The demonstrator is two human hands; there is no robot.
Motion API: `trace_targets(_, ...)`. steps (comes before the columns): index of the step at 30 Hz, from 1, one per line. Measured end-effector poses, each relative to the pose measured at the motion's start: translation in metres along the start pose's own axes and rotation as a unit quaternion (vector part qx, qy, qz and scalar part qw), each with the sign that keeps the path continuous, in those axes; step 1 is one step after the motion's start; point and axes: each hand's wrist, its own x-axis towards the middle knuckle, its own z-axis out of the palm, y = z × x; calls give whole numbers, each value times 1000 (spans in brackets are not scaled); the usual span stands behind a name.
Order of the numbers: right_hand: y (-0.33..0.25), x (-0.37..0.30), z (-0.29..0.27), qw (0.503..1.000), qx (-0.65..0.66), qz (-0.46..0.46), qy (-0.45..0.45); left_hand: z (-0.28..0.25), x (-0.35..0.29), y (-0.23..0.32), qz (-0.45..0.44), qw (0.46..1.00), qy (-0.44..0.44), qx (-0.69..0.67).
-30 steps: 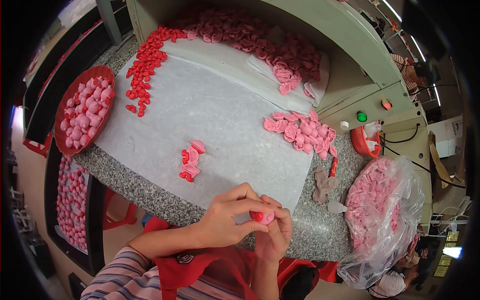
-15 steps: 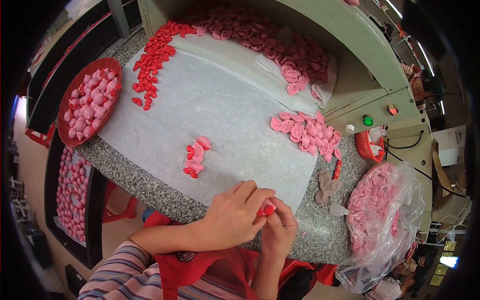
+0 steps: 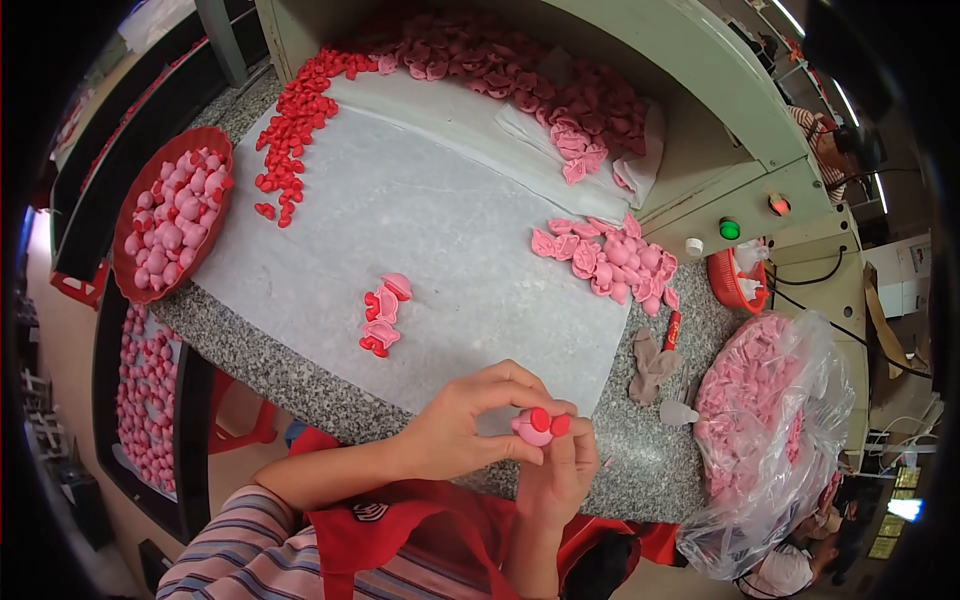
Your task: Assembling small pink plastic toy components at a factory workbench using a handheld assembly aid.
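Note:
Over the near edge of the white sheet, a small pink rubbery toy figure (image 3: pixel 530 435) with two round red ends is held between my hands. My left hand (image 3: pixel 465 425) pinches it from the left, thumb below and index finger arched above. My right hand (image 3: pixel 562 468) has its fingertips closed against the figure's right side, partly hidden behind it. Farther left on the sheet lie two pink shell-like halves (image 3: pixel 381 333), with small red pieces (image 3: pixel 374 347) set against them.
A loose pile of red pieces (image 3: pixel 290 130) lies at the far left, beside a red basket (image 3: pixel 118 235) of pink-and-red figures. Pink shells (image 3: pixel 625 262) lie at the right. A plastic bag (image 3: pixel 760 400) of pink parts, a grey cloth (image 3: pixel 652 368) and a small bottle (image 3: pixel 677 412) sit on the granite.
The toy figure has turned in my hands, and both its red ends now show. My left fingers have lifted into a wider arch around it. The view has shifted slightly.

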Motion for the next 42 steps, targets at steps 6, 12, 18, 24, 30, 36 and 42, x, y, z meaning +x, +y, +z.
trace_targets(6,-4,12,14,963,-238,-129,3,-2,-2,4,-187,947,19,-262)
trace_targets(12,-2,14,13,964,-251,-66,-50,-1,-6,2,-158,963,21,-219)
trace_targets(18,-4,20,25,973,-204,-13,-105,0,-9,-10,-76,979,-56,-180)
trace_targets(24,1,21,24,904,-399,-111,-107,4,-14,-19,2,989,-8,-144)
trace_targets(30,9,21,27,918,-362,-147,-73,0,-15,-17,18,998,6,-57)
trace_targets(36,7,20,30,902,-399,-150,-67,-1,-15,-12,-23,996,4,-87)
trace_targets(42,7,19,31,898,-410,-152,-57,-1,-15,-13,-15,996,4,-89)
